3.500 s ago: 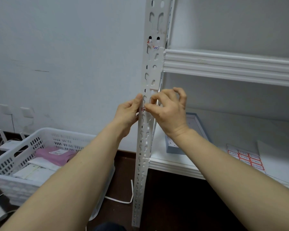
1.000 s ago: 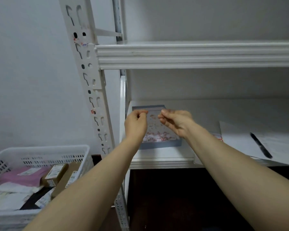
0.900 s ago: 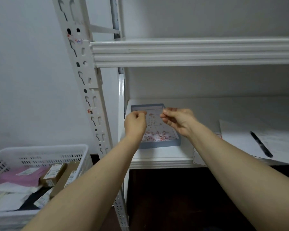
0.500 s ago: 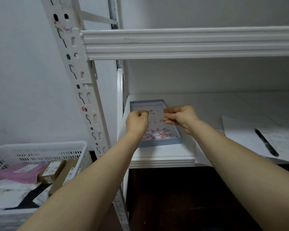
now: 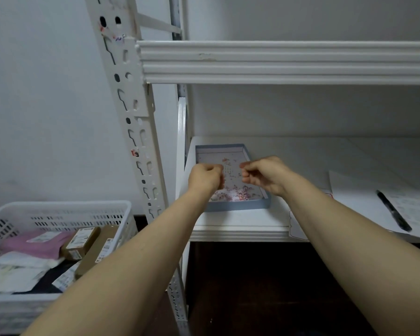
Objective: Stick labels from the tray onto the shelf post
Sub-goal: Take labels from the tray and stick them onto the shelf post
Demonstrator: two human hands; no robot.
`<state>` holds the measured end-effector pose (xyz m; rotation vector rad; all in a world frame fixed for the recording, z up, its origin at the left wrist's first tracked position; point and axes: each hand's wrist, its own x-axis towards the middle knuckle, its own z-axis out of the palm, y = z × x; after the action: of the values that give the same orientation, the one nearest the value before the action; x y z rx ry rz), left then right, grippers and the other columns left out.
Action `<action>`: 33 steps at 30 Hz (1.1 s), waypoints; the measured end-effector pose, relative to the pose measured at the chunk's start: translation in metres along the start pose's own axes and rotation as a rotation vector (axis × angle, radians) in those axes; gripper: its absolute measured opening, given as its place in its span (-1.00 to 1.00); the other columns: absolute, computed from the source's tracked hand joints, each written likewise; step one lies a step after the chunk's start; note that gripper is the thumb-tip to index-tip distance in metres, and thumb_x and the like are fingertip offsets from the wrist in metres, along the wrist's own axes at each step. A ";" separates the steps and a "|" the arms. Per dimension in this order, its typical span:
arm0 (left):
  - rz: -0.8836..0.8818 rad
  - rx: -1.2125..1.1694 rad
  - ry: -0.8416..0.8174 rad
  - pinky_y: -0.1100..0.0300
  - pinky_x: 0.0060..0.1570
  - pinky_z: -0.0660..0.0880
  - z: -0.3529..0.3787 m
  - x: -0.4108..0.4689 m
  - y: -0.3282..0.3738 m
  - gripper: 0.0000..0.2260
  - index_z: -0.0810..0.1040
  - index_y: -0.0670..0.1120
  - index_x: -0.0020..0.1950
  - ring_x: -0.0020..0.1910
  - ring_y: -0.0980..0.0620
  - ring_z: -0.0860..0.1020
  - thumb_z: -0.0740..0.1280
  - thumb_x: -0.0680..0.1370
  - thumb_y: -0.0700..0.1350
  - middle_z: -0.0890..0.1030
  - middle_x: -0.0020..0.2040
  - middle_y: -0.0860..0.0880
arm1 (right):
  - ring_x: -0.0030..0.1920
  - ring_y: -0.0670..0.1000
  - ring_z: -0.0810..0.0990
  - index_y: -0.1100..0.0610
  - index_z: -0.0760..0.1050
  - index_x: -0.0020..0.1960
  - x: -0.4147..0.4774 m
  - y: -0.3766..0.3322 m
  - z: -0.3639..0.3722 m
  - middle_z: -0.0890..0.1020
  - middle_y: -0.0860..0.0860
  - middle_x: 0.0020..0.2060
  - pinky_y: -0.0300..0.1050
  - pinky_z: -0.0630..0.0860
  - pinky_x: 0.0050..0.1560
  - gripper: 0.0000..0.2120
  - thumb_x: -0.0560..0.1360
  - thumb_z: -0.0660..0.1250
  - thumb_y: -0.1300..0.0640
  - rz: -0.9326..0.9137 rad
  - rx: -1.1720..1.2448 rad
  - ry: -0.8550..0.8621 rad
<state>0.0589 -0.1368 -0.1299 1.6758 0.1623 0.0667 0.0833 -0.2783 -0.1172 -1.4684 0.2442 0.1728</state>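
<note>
A white slotted shelf post (image 5: 134, 112) rises at centre left. It carries a small red-and-white label (image 5: 134, 152) at mid height and more label scraps (image 5: 112, 35) near its top. To its right, on the lower shelf, a shallow blue tray (image 5: 238, 206) holds a label sheet (image 5: 230, 170) and several loose red bits. Over the tray, my left hand (image 5: 205, 177) is curled and grips the sheet's left edge. At the sheet's right edge the fingertips of my right hand (image 5: 264, 174) pinch; whether they hold the sheet or a single label is unclear.
A white plastic basket (image 5: 58, 209) with parcels stands on the floor at lower left. A black pen (image 5: 393, 210) lies on paper (image 5: 364, 190) on the lower shelf at right. The upper shelf beam (image 5: 277, 61) runs across above the hands.
3.5 s ago both hands pressed a label onto the post. They have since moved right to the tray. Over the last second they stayed there, the fingers working at the sheet.
</note>
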 end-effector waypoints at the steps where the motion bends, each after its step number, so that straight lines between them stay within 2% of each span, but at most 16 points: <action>1: -0.015 -0.034 -0.028 0.13 -0.18 0.55 0.001 -0.001 0.001 -0.80 0.54 -0.20 -0.23 -0.34 -0.04 0.47 0.23 0.57 -0.29 0.50 -0.32 -0.14 | -0.33 0.02 0.50 0.48 0.45 0.14 -0.002 0.000 -0.001 0.50 0.17 -0.31 -0.27 0.59 -0.43 -0.77 0.52 0.14 0.46 0.026 0.060 -0.030; 2: -0.027 -0.062 -0.053 0.15 -0.20 0.56 0.003 -0.001 0.002 -0.80 0.55 -0.21 -0.23 -0.34 -0.03 0.47 0.23 0.57 -0.29 0.52 -0.32 -0.12 | -0.31 0.03 0.52 0.47 0.45 0.16 -0.003 0.000 -0.001 0.51 0.17 -0.30 -0.26 0.59 -0.41 -0.74 0.52 0.11 0.48 0.044 0.108 -0.055; 4: -0.050 -0.098 -0.087 0.22 -0.28 0.54 0.007 -0.001 0.003 -0.87 0.58 -0.29 -0.06 -0.36 0.01 0.48 0.26 0.57 -0.28 0.54 -0.30 -0.12 | -0.28 0.03 0.53 0.47 0.44 0.17 -0.005 0.000 -0.001 0.52 0.18 -0.28 -0.26 0.61 -0.37 -0.68 0.49 0.04 0.53 0.051 0.163 -0.098; 7: -0.052 -0.103 -0.099 0.29 -0.36 0.50 0.012 0.001 0.004 -0.79 0.58 -0.35 0.09 -0.39 0.05 0.45 0.33 0.54 -0.23 0.57 -0.26 -0.11 | -0.25 0.04 0.56 0.46 0.48 0.13 -0.007 -0.002 -0.003 0.56 0.19 -0.26 -0.25 0.61 -0.30 -0.66 0.47 0.04 0.57 0.038 0.157 -0.131; 10: -0.005 -0.044 -0.078 0.21 -0.24 0.50 0.016 0.002 0.005 -0.72 0.60 -0.31 0.12 -0.26 0.00 0.53 0.42 0.49 -0.16 0.65 -0.09 -0.17 | -0.21 0.06 0.62 0.41 0.53 0.03 -0.008 -0.003 -0.004 0.62 0.19 -0.20 -0.23 0.62 -0.24 -0.67 0.44 0.07 0.61 0.022 0.092 -0.139; 12: 0.004 -0.011 -0.024 0.15 -0.15 0.52 0.020 0.003 0.006 -0.72 0.60 -0.30 0.12 -0.13 -0.08 0.59 0.43 0.47 -0.18 0.65 0.02 -0.22 | -0.18 0.06 0.63 0.39 0.52 0.09 -0.006 -0.002 -0.004 0.64 0.21 -0.12 -0.25 0.63 -0.23 -0.59 0.40 0.07 0.64 0.007 0.036 -0.155; 14: -0.003 0.009 0.027 0.08 -0.01 0.52 0.023 0.006 0.006 -0.75 0.61 -0.30 0.09 0.06 -0.17 0.60 0.43 0.47 -0.21 0.64 0.04 -0.25 | -0.20 0.04 0.59 0.39 0.51 0.15 -0.005 0.000 -0.003 0.61 0.26 -0.05 -0.25 0.62 -0.20 -0.53 0.37 0.05 0.66 -0.014 -0.023 -0.161; 16: -0.017 0.013 0.043 0.06 0.03 0.52 0.026 0.009 0.004 -0.78 0.62 -0.31 0.06 0.11 -0.21 0.57 0.44 0.46 -0.23 0.64 0.03 -0.28 | -0.26 0.01 0.55 0.39 0.51 0.16 -0.004 0.000 -0.002 0.59 0.25 -0.11 -0.28 0.60 -0.23 -0.52 0.37 0.04 0.66 -0.031 -0.069 -0.146; 19: -0.045 0.043 0.033 0.11 -0.07 0.51 0.030 0.012 0.003 -0.78 0.62 -0.31 0.05 0.05 -0.20 0.60 0.44 0.45 -0.25 0.65 0.00 -0.27 | -0.31 0.00 0.53 0.38 0.51 0.15 -0.004 0.001 -0.003 0.58 0.19 -0.24 -0.30 0.58 -0.29 -0.53 0.36 0.07 0.65 -0.070 -0.182 -0.106; 22: -0.056 0.115 0.013 0.07 0.00 0.55 0.031 0.017 0.003 -0.83 0.63 -0.29 0.01 -0.06 -0.16 0.61 0.42 0.46 -0.25 0.66 -0.09 -0.22 | -0.32 0.04 0.57 0.39 0.51 0.12 -0.003 0.001 -0.005 0.60 0.25 -0.21 -0.25 0.59 -0.32 -0.60 0.38 0.10 0.62 -0.093 -0.286 -0.081; 25: -0.011 0.248 0.005 0.11 -0.16 0.51 0.035 0.020 0.003 -0.92 0.64 -0.25 -0.15 -0.24 -0.09 0.53 0.36 0.45 -0.28 0.60 -0.27 -0.17 | -0.37 0.07 0.56 0.39 0.51 0.08 -0.002 0.001 -0.003 0.58 0.23 -0.29 -0.21 0.60 -0.33 -0.68 0.45 0.09 0.54 -0.137 -0.404 -0.040; 27: 0.028 0.360 0.007 0.11 -0.24 0.47 0.039 0.021 0.002 -0.88 0.63 -0.26 -0.20 -0.31 -0.08 0.48 0.32 0.45 -0.28 0.57 -0.31 -0.17 | -0.39 0.09 0.56 0.41 0.54 0.01 0.001 0.002 -0.001 0.58 0.24 -0.31 -0.11 0.62 -0.27 -0.73 0.45 0.09 0.50 -0.155 -0.470 0.013; 30: 0.049 0.433 0.050 0.12 -0.26 0.44 0.040 0.024 0.000 -0.89 0.58 -0.21 -0.25 -0.31 -0.09 0.45 0.31 0.45 -0.22 0.52 -0.32 -0.16 | -0.34 0.17 0.65 0.39 0.60 -0.20 0.007 0.002 -0.001 0.66 0.22 -0.33 0.12 0.65 -0.15 -0.78 0.37 0.17 0.41 -0.220 -0.638 0.114; 31: 0.054 0.460 0.060 0.12 -0.25 0.44 0.039 0.025 -0.001 -0.89 0.56 -0.19 -0.25 -0.31 -0.09 0.44 0.31 0.46 -0.20 0.50 -0.32 -0.15 | -0.32 0.18 0.67 0.36 0.61 -0.22 0.008 0.002 -0.003 0.67 0.22 -0.35 0.11 0.65 -0.14 -0.78 0.36 0.18 0.39 -0.232 -0.678 0.137; 33: 0.056 0.531 0.035 0.12 -0.26 0.43 0.036 0.027 -0.002 -0.85 0.52 -0.17 -0.27 -0.32 -0.09 0.42 0.28 0.49 -0.17 0.47 -0.34 -0.13 | -0.34 0.15 0.67 0.35 0.59 -0.11 0.009 0.002 -0.005 0.66 0.21 -0.35 0.10 0.65 -0.12 -0.79 0.41 0.18 0.37 -0.201 -0.638 0.150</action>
<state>0.0902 -0.1684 -0.1376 2.2102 0.1683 0.1009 0.0914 -0.2831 -0.1218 -2.1329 0.1658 -0.0306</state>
